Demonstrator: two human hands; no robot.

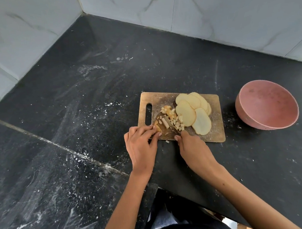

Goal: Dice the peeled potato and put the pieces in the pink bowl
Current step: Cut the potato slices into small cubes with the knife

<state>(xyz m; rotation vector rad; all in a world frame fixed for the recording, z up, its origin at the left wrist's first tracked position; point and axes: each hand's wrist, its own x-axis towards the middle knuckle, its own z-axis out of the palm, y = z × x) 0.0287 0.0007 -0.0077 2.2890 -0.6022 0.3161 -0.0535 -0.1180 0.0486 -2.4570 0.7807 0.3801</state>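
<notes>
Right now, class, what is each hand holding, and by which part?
Right hand grips the knife by its hidden handle. Left hand pinches the potato strips at their near end.

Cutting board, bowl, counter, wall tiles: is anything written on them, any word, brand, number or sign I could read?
None: no text can be read anywhere in this view.
The cutting board shows only scratches and stains.
The pink bowl is plain inside.
The black counter has white specks and smears, no letters.
The wall tiles show only marble veining.
</notes>
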